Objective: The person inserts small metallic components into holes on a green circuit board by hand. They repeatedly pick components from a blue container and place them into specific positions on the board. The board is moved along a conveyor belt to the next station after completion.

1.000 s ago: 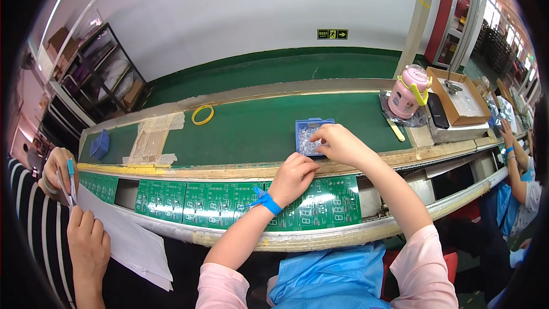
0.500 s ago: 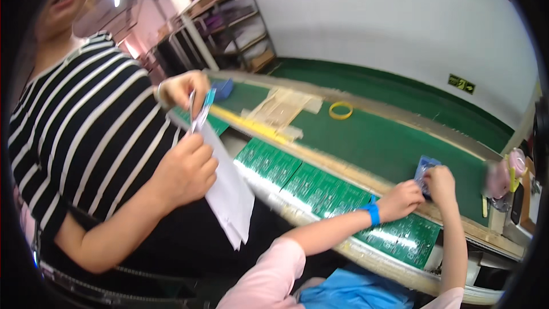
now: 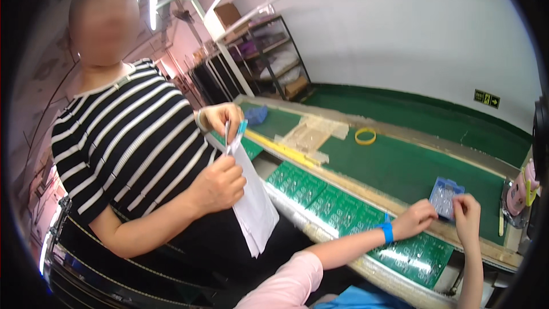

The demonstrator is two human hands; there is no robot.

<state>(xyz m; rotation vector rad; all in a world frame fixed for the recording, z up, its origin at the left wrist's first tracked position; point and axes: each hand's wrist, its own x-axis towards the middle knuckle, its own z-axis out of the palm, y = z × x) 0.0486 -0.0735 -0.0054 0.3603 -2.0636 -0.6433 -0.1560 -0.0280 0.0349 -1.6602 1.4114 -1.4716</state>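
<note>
A small blue tray [image 3: 441, 199] holding tiny shiny parts lies on the green bench top at the right. My left hand [image 3: 416, 219], with a blue band at the wrist, is at the tray's near left edge, fingers bent together. Beside the tray's right edge is my right hand [image 3: 468, 213], thumb and fingertips pinched. Whatever either pinch holds is too small to make out. Below my left forearm and hand lies a green circuit board [image 3: 414, 258], one of several in a row along the bench's near rail.
At left a person in a striped shirt [image 3: 131, 149] holds white papers [image 3: 254, 212] over the rail. A yellow tape ring [image 3: 365, 136], a taped cardboard sheet [image 3: 309, 137] and another blue tray [image 3: 255, 115] lie farther along. A pink object [image 3: 523, 191] stands far right; shelves [image 3: 269, 51] stand behind.
The view has swung, so everything sits farther right and lower. My hands have drawn apart; my right hand has left the tray's inside for its right edge.
</note>
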